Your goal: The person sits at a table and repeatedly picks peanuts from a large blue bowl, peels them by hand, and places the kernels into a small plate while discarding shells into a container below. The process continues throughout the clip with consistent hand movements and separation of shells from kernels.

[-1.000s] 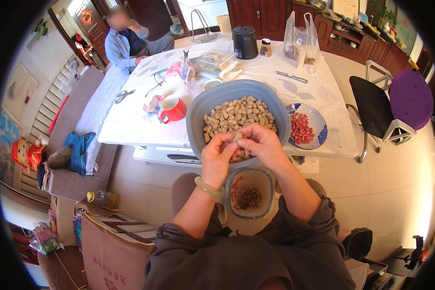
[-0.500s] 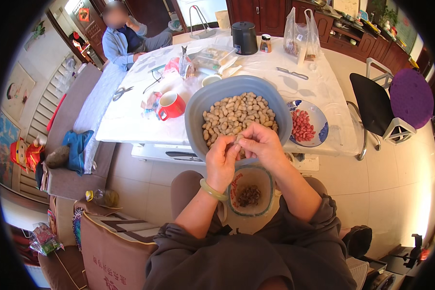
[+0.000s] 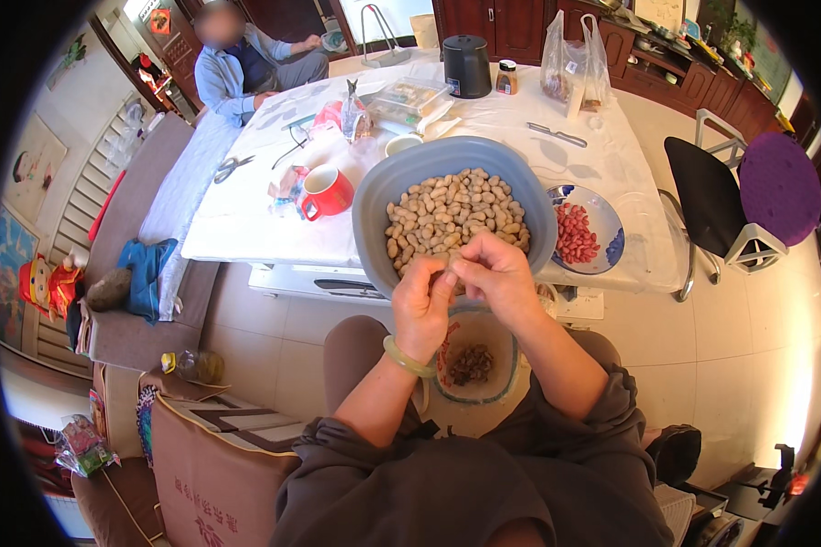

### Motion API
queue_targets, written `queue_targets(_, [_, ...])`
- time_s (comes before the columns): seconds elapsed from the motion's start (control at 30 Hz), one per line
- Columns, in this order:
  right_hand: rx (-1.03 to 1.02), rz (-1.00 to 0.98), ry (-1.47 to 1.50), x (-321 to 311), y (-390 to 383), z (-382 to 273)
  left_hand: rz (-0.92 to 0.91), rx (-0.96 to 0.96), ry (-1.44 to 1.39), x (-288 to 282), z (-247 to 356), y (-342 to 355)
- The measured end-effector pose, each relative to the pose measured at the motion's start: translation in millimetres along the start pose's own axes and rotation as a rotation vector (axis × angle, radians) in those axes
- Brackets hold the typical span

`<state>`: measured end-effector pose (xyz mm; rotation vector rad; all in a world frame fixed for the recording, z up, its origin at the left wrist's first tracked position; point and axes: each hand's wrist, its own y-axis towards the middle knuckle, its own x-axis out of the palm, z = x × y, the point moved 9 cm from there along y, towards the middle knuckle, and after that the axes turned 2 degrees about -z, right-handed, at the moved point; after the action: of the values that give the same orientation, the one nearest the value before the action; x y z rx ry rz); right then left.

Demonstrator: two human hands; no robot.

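Observation:
My left hand (image 3: 421,305) and my right hand (image 3: 497,278) meet at the near rim of a grey-blue basin (image 3: 367,214). Their fingertips pinch a peanut (image 3: 451,259) between them, largely hidden by the fingers. Many unshelled peanuts (image 3: 456,205) fill the basin. To its right, a white bowl with blue patterns (image 3: 608,219) holds shelled red peanut kernels (image 3: 575,234). Below my hands, between my knees, stands a bin (image 3: 511,387) with brown shell pieces (image 3: 471,365) at its bottom. A pale bangle (image 3: 409,359) circles my left wrist.
On the white-covered table (image 3: 237,219) are a red mug (image 3: 327,192), scissors (image 3: 233,168), a knife (image 3: 556,135), a black kettle (image 3: 466,67), a small jar (image 3: 506,77) and a plastic bag (image 3: 576,68). Another person (image 3: 237,68) sits at the far left. A black chair (image 3: 702,196) stands right.
My hands stay together over the basin's near rim with the peanut. The view has shifted slightly. The other person's raised hand has come down from the head toward the knee.

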<state>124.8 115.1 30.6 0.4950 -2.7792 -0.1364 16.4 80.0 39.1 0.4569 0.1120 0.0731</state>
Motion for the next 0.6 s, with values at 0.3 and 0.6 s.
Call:
queue_targets(0.3, [-0.037,-0.071,-0.055,-9,12,4,-0.137,-0.328,-0.393,5,-24,11])
queue_targets(0.6, [0.004,-0.085,-0.180,-11,14,14,-0.071,-0.391,-0.436,-1,-35,9])
